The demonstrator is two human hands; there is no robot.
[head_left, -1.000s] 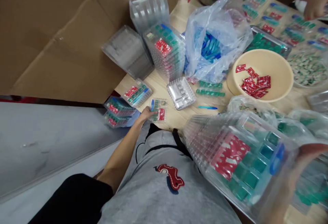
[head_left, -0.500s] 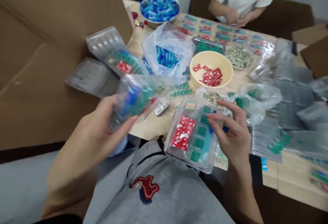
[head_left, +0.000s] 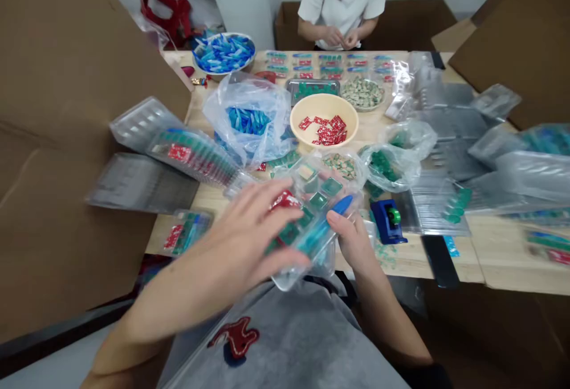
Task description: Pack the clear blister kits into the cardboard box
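Head view showed our left hand [head_left: 249, 240] and right hand [head_left: 354, 240] gripping the filled clear tray [head_left: 312, 211] just before the yellow bowl [head_left: 323, 117]; we judged that tilting could spill its pieces.

Your hands work at the near table edge [head_left: 445, 258], over the filled clear tray [head_left: 312, 223]; room around them is tight. Just to your right, the blue tape dispenser [head_left: 386, 221] blocks the way, with flat clear sheets [head_left: 436, 205] beyond it. To your left, a small filled pack [head_left: 184, 231] lies on the wood, and a slanted stack of filled trays [head_left: 196, 154] closes that side. Ahead, small bags [head_left: 392, 160], the big plastic bag [head_left: 249, 119] and the yellow bowl [head_left: 324, 120] bar any straight reach. Bare wood shows only at the near right, beside the black strip [head_left: 439, 261]. Cardboard walls [head_left: 66, 110] hem both flanks.
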